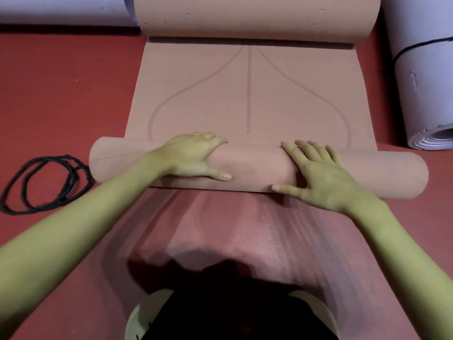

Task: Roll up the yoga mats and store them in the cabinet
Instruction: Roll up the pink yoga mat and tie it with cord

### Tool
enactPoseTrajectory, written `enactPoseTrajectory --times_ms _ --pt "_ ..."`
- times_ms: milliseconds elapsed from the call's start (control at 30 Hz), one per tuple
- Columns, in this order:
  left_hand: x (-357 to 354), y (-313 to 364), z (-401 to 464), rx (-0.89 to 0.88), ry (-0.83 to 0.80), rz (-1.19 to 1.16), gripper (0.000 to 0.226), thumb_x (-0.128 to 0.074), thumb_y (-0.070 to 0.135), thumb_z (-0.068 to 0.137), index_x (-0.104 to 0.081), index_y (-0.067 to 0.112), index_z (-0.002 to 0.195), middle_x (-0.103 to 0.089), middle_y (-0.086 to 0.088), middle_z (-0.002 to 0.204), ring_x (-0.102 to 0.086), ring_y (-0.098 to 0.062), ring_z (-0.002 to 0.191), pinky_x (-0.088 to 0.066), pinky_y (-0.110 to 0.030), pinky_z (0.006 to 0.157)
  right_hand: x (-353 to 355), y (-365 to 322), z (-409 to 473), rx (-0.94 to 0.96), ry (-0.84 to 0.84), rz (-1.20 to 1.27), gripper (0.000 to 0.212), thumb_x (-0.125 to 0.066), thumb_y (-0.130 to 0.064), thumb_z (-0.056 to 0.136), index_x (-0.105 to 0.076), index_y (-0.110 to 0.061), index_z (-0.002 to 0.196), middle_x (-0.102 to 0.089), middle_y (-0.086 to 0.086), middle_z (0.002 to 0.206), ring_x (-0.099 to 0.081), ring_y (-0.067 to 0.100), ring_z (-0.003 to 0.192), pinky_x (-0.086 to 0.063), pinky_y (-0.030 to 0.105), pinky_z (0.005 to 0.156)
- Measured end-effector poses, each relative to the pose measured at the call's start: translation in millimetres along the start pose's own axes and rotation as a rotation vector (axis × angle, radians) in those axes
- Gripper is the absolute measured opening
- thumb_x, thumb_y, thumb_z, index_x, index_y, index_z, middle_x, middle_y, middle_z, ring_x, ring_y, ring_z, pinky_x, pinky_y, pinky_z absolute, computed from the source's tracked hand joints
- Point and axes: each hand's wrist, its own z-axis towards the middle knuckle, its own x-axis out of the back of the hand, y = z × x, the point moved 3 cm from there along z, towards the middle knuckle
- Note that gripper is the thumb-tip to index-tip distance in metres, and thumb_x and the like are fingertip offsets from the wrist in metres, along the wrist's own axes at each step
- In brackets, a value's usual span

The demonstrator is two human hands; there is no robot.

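Observation:
A tan yoga mat (247, 94) with embossed curved lines lies on the red floor. Its near end is wound into a thick roll (255, 165) lying crosswise, and its far end curls up in a second roll (257, 18). My left hand (193, 158) curls over the near roll, fingers wrapped on the far side and thumb on the near side. My right hand (321, 175) lies flat on the roll with straight, spread fingers. A pink ribbed mat (245, 231) stretches from under the roll toward me.
A loop of black cord (46, 182) lies on the red floor (68, 94) at the left. A rolled pale lilac mat (424, 89) bound with a black cord stands at the right. Another lilac mat (63, 11) lies at the top left.

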Motion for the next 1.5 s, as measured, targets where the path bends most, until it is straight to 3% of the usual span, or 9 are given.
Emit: enactPoseTrajectory --times_ms 67,133,267,433,567,900,1133,1300,1500 --pt "1 -2 0 -0.010 0.040 -0.002 0.095 -0.043 0.085 0.071 -0.032 0.025 0.145 -0.045 0.001 0.140 -0.043 -0.021 0.128 -0.035 -0.038 0.106 -8 3 3 0.019 0.080 -0.088 0.111 -0.019 -0.092 0.065 -0.019 -0.026 0.154 -0.033 0.009 0.152 -0.027 0.030 0.140 -0.015 0.049 0.116" --pt "-1 3 -9 -0.027 0.230 0.019 0.091 -0.034 0.082 0.075 -0.036 0.022 0.144 -0.045 -0.001 0.138 -0.044 -0.023 0.127 -0.033 -0.039 0.107 -7 6 12 0.028 0.133 -0.132 0.110 -0.021 -0.092 0.065 -0.029 -0.025 0.151 -0.044 0.007 0.144 -0.038 0.030 0.132 -0.023 0.048 0.111" --pt "-18 13 -25 0.077 0.544 0.125 0.066 -0.031 0.060 0.093 -0.045 0.015 0.140 -0.051 -0.008 0.134 -0.046 -0.029 0.125 -0.031 -0.048 0.107 9 12 34 -0.009 0.066 -0.064 0.111 -0.023 -0.090 0.056 -0.030 -0.031 0.149 -0.046 0.002 0.143 -0.040 0.028 0.131 -0.024 0.044 0.110" --pt "-17 4 -11 0.162 0.458 0.178 0.065 -0.019 0.056 0.095 -0.045 0.017 0.140 -0.054 -0.007 0.135 -0.048 -0.029 0.124 -0.030 -0.050 0.107 14 10 37 -0.014 0.151 0.024 0.102 -0.025 -0.083 0.065 -0.036 -0.025 0.147 -0.040 0.006 0.148 -0.029 0.027 0.141 -0.006 0.051 0.117" --pt "3 -5 9 0.194 0.366 0.162 0.080 -0.003 0.062 0.086 -0.042 0.022 0.142 -0.052 -0.005 0.139 -0.046 -0.028 0.127 -0.028 -0.043 0.107 -6 1 23 -0.044 0.344 -0.036 0.084 -0.026 -0.073 0.082 -0.032 -0.023 0.150 -0.030 0.014 0.154 -0.020 0.034 0.144 -0.007 0.056 0.115" --pt "-12 -1 10 0.231 0.499 0.165 0.067 -0.015 0.056 0.094 -0.032 0.021 0.149 -0.037 -0.014 0.150 -0.031 -0.033 0.139 -0.016 -0.052 0.115 11 17 66 -0.098 0.286 -0.051 0.092 -0.011 -0.077 0.074 -0.029 -0.030 0.151 -0.036 0.006 0.152 -0.027 0.027 0.141 -0.010 0.050 0.114" --pt "13 -19 41 0.242 0.457 0.174 0.075 -0.004 0.060 0.089 -0.040 0.023 0.144 -0.047 -0.010 0.143 -0.042 -0.030 0.130 -0.026 -0.048 0.109 9 14 59 -0.094 0.321 -0.008 0.086 -0.021 -0.073 0.080 -0.019 -0.029 0.154 -0.015 0.012 0.161 -0.009 0.031 0.148 0.000 0.056 0.114" --pt "23 -28 44 0.193 0.447 0.144 0.083 -0.008 0.072 0.084 -0.033 0.024 0.146 -0.040 -0.009 0.148 -0.035 -0.028 0.136 -0.021 -0.051 0.112 13 20 74 -0.097 0.296 -0.048 0.105 -0.019 -0.087 0.066 -0.013 -0.032 0.155 -0.015 0.009 0.161 -0.008 0.030 0.148 -0.001 0.057 0.114" --pt "31 -39 45 0.257 0.324 0.205 0.115 -0.028 0.097 0.058 -0.019 0.029 0.150 -0.030 -0.012 0.152 -0.028 -0.032 0.139 -0.012 -0.059 0.114 29 29 102 -0.090 0.259 -0.102 0.131 -0.029 -0.099 0.043 -0.019 -0.029 0.154 -0.030 0.009 0.155 -0.024 0.035 0.143 -0.011 0.059 0.112"
